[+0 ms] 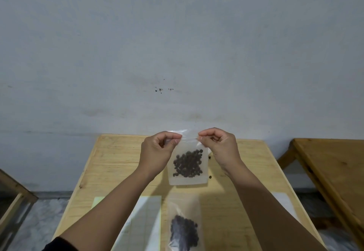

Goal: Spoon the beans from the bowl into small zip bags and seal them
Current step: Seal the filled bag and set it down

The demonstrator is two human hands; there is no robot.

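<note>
**Bag of beans pinched at its top edge**

A small zip bag (188,164) hangs above the bench (118,164), dark beans (188,163) pooled below the fingers; the left hand (157,152) and right hand (218,144) each pinch a top corner; below the fingers a second filled bag (184,229) lies flat, empty bags (145,221) beside it.
</note>
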